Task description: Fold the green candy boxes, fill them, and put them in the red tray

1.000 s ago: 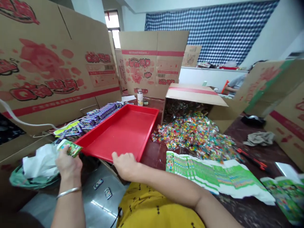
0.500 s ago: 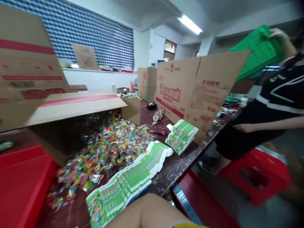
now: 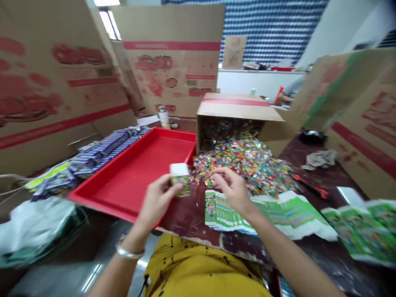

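1. Left hand (image 3: 156,202): closed around a small box (image 3: 180,180), thumb on one side and fingers on the other. The box is green-printed with a white end flap on top. It's held upright above the near right corner of the red tray (image 3: 123,187), at chest height between both hands, probably so the top end faces the other hand
2. Right hand (image 3: 234,189): just right of the box, not touching it, over the near edge of the sweets pile (image 3: 247,159). Fingers are half curled with the thumb towards the fingertips. Too blurred, can't tell if it pinches anything
3. Carton (image 3: 236,108) lies on its side with the mouth facing the person. That looks like why the wrapped sweets have spilled forward onto the table (image 3: 188,216), within arm's reach
4. Flat green blanks (image 3: 224,210) are fanned in an overlapping row at the table edge, right under the right hand. Each edge is exposed, so single ones should lift off easily. More green blanks (image 3: 361,229) far right
5. Blue flat packs (image 3: 102,150) are lined up along the tray's left side. The tray interior shows bare red
6. Rest: bottle (image 3: 163,116) behind the tray, orange-handled tool (image 3: 311,187) and rag (image 3: 321,158) to the right, white bag (image 3: 34,225) low left, upright cardboard sheets (image 3: 55,95) walling the station, bracelet (image 3: 130,251) on the left wrist
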A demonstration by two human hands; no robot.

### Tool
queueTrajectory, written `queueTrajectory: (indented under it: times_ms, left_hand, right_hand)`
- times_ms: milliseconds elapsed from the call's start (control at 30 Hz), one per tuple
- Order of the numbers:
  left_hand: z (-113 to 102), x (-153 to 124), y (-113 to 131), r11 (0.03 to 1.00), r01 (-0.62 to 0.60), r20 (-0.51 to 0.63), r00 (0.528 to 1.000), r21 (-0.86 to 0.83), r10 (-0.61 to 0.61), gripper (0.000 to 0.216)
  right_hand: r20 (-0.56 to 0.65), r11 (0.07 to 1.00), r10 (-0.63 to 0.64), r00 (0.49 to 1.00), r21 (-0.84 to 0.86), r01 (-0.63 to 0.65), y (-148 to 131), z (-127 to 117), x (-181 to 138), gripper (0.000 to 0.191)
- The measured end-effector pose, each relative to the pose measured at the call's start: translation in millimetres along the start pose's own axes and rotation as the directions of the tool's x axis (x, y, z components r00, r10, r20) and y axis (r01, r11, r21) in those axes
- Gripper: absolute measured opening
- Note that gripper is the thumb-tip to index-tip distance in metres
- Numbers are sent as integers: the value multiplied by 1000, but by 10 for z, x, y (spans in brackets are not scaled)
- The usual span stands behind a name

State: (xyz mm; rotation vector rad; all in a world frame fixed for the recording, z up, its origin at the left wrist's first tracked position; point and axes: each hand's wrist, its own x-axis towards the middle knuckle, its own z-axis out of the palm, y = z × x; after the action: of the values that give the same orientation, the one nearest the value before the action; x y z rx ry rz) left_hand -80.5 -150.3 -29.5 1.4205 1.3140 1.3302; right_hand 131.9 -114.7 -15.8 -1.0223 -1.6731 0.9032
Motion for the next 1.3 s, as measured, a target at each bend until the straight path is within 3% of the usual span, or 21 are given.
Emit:
queueTrajectory:
  times_ms: [133, 267, 367, 467, 567, 633, 667, 767, 867, 1033, 1100, 1200, 1300]
  left_hand:
    - [403, -69, -35, 989, 71, 179, 983, -129, -47, 28]
    - [809, -92, -64, 984, 98, 222, 973, -146, -64, 35]
    - [901, -161, -111, 973, 153, 249, 963, -175, -107, 44]
    - [874, -253, -216, 954, 190, 176, 973, -232, -151, 59]
    - [767, -320, -382, 959, 208, 112, 976, -194, -189, 56]
    - [682, -335, -503, 964, 218, 82, 975, -151, -208, 52]
    - [644, -334, -560, 965, 224, 70, 974, -133, -217, 50]
    - [575, -320, -691, 963, 252, 66, 967, -94, -247, 46]
    - [553, -319, -759, 956, 284, 81, 957, -80, -278, 42]
    - [517, -343, -804, 946, 315, 51, 949, -76, -312, 39]
    - [505, -335, -824, 950, 309, 40, 951, -50, -308, 37]
    - [515, -294, -870, 959, 283, 31, 958, 10, -283, 35]
    - [562, -240, -911, 963, 261, 53, 963, 62, -264, 33]
  right_hand:
    - [45, 984, 102, 994, 140, -107, 162, -352, -122, 27]
    - [46, 963, 169, 985, 206, -175, 228, -302, -347, 34]
    - [-54, 940, 209, 976, 285, -186, 348, -171, -454, 30]
    - [-138, 926, 259, 956, 315, -206, 520, -218, -557, 37]
    - [-283, 972, 230, 931, 106, -207, 735, -547, -576, 30]
    - [-377, 954, 143, 915, -195, -229, 873, -820, -500, 23]
    - [-356, 901, 117, 927, -354, -249, 931, -927, -436, 22]
    - [-66, 714, 197, 978, -674, -189, 1049, -986, -168, 19]
    - [98, 673, 265, 959, -731, -111, 1117, -663, 130, 13]
    - [116, 580, 355, 928, -806, -122, 1245, -95, 479, 22]
    - [136, 591, 353, 926, -799, -108, 1288, -60, 529, 16]
    - [160, 638, 339, 927, -764, -102, 1261, -203, 503, 12]
    - [250, 800, 266, 931, -596, -69, 1072, -436, 427, 21]
